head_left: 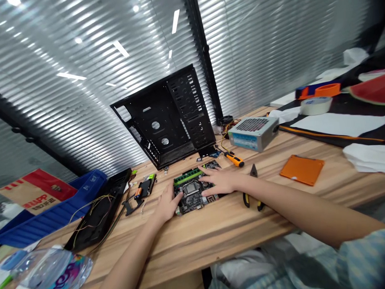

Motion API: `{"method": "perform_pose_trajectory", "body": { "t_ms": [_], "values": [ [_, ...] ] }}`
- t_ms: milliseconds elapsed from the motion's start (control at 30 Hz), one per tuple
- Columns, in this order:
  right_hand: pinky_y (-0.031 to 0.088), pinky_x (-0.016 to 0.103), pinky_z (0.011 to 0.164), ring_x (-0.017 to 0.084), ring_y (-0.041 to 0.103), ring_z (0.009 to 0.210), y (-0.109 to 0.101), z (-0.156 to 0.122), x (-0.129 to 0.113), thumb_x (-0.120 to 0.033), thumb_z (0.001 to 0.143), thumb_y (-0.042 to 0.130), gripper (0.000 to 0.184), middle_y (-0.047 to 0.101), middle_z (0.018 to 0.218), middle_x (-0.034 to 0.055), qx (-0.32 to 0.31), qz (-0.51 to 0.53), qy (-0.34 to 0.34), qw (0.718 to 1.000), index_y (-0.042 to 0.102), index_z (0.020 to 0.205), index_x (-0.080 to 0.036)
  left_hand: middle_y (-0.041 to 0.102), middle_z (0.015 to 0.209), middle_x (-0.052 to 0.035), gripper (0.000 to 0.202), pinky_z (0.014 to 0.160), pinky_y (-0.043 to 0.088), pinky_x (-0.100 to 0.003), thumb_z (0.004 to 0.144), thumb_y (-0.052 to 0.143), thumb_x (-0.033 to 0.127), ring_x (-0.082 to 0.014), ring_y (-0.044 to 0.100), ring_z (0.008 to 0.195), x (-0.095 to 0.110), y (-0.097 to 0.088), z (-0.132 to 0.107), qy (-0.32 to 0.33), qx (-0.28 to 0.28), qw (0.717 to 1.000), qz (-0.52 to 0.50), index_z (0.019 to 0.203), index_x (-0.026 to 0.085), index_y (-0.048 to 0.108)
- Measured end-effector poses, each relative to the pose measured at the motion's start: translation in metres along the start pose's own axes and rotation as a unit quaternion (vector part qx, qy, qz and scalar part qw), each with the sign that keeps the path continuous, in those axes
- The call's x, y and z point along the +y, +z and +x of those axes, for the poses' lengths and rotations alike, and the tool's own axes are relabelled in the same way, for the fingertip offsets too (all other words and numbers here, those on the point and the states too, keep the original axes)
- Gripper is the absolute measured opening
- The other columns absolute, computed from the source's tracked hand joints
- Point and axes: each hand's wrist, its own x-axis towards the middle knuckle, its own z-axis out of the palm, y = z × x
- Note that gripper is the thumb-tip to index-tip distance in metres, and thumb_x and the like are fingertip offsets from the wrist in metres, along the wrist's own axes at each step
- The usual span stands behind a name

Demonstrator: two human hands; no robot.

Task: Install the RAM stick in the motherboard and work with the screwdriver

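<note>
hands (167, 201) (221, 181): 2 | motherboard (193, 200): 1 | screwdriver (234, 158): 1 | pliers (254, 171): 1

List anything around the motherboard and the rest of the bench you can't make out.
All in the head view:
Motherboard: parts covered by the right hand and left hand; underside faces away.
Pliers: middle hidden behind the right forearm.
Power supply: label print too small and blurred to read.
Plastic bottle: cut off by the bottom edge.

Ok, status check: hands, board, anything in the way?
Left hand at left edge of motherboard; right hand spread over its right side. Motherboard flat on table. Pliers nearby, partly hidden by right forearm.
</note>
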Motion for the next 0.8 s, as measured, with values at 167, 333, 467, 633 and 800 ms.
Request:
{"method": "perform_pose_trajectory", "body": {
  "t_ms": [167, 333, 467, 633, 800],
  "values": [
    [0.021, 0.054, 0.115, 0.041, 0.024, 0.141, 0.002, 0.001, 0.001, -0.081, 0.077, 0.041, 0.087, 0.009, 0.160, 0.0066, 0.006, 0.000, 0.001, 1.000, 0.046, 0.143, -0.024, 0.030, 0.154, -0.0163, 0.074, 0.116, 0.019, -0.046, 0.089, 0.045, 0.050, -0.0291, 0.027, 0.142, -0.003, 0.002, 0.000, 0.004, 0.006, 1.000, 0.000, 0.149, 0.011, 0.026],
    [0.025, 0.056, 0.113, 0.043, 0.025, 0.140, 0.002, 0.002, -0.001, -0.081, 0.075, 0.043, 0.087, 0.009, 0.160, 0.0069, 0.008, 0.003, 0.018, 1.000, 0.047, 0.142, -0.025, 0.030, 0.154, -0.0152, 0.074, 0.116, 0.018, -0.043, 0.090, 0.043, 0.049, -0.0281, 0.028, 0.142, 0.000, 0.001, -0.002, 0.012, 0.005, 1.000, 0.008, 0.150, 0.010, 0.025],
    [0.017, 0.054, 0.115, 0.041, 0.021, 0.142, 0.001, 0.001, -0.001, -0.082, 0.076, 0.040, 0.090, 0.004, 0.160, 0.0089, -0.005, 0.012, 0.007, 1.000, 0.044, 0.144, -0.023, 0.030, 0.154, -0.0149, 0.075, 0.116, 0.018, -0.042, 0.090, 0.040, 0.049, -0.0280, 0.027, 0.142, 0.003, 0.000, -0.003, -0.004, -0.007, 1.000, 0.027, 0.151, 0.009, 0.022],
    [0.012, 0.051, 0.117, 0.039, 0.016, 0.143, -0.002, -0.001, -0.004, -0.081, 0.078, 0.040, 0.091, 0.000, 0.160, 0.0098, -0.020, 0.025, 0.008, 0.999, 0.040, 0.146, -0.021, 0.028, 0.155, -0.0136, 0.075, 0.115, 0.019, -0.043, 0.090, 0.037, 0.051, -0.0276, 0.027, 0.142, 0.005, -0.001, -0.005, -0.021, -0.018, 0.999, 0.044, 0.152, 0.012, 0.021],
    [0.014, 0.051, 0.116, 0.040, 0.016, 0.143, -0.003, 0.000, -0.005, -0.081, 0.076, 0.043, 0.092, 0.000, 0.161, 0.0094, -0.029, 0.035, 0.021, 0.999, 0.040, 0.146, -0.022, 0.033, 0.153, -0.0147, 0.072, 0.113, 0.022, -0.048, 0.090, 0.037, 0.050, -0.0296, 0.030, 0.140, 0.011, -0.004, -0.009, -0.016, -0.005, 0.997, 0.069, 0.150, 0.013, 0.024]
  ]
}}
